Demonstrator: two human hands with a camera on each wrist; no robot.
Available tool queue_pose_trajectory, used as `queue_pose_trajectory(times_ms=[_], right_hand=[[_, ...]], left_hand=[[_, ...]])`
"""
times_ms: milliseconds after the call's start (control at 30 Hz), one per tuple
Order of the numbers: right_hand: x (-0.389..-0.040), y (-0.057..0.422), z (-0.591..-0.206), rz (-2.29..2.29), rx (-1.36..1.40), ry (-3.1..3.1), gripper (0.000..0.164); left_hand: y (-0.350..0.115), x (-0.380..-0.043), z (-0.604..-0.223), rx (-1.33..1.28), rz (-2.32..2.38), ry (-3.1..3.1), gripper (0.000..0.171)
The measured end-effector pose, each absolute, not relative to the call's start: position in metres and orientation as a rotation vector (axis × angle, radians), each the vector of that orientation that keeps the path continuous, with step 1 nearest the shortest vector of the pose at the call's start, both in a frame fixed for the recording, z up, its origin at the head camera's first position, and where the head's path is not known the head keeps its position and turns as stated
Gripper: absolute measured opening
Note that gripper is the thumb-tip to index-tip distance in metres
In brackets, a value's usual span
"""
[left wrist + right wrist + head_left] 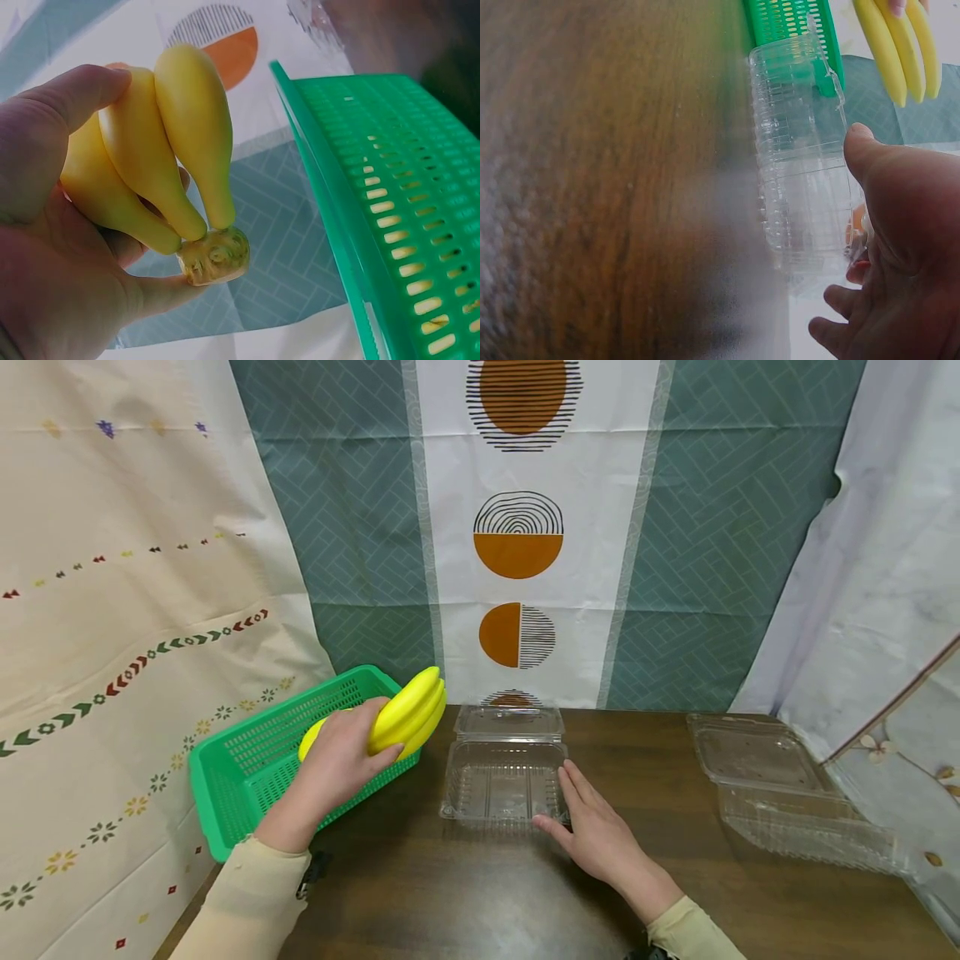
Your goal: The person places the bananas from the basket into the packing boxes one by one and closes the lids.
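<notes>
A bunch of yellow bananas (408,714), joined at a brownish stem end (216,257), is gripped in my left hand (339,747), raised over the right part of a green basket (225,768). In the left wrist view the thumb lies along one banana and fingers reach behind the bunch. My right hand (600,835) rests with fairly straight fingers at the right side of a clear plastic clamshell box (506,789). The box stands with its lid (510,723) folded back, and no fruit shows in it. Some yellow shows behind my left hand, partly hidden.
A second clear clamshell box (802,818) lies at the right of the brown wooden table (480,893), its lid (757,752) folded back. Patterned cloths hang behind (525,652) and at the left (135,652); a pale marbled sheet borders the right.
</notes>
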State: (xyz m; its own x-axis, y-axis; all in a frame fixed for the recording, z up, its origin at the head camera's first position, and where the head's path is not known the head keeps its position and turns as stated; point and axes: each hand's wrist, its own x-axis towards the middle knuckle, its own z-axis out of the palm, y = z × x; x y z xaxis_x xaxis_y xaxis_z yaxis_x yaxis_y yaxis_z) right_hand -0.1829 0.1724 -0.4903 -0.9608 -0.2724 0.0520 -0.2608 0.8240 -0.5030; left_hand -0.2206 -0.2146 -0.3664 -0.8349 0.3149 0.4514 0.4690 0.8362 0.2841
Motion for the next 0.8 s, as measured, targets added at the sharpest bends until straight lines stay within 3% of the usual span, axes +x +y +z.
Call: queue_pose_trajectory(times_ms=[800], right_hand=[[-0.183,0.172,-0.491,-0.815,-0.442,2.992,0.1]], left_hand=[[-0.178,-0.225,-0.377,-0.643,-0.547,-2.645,0.06]])
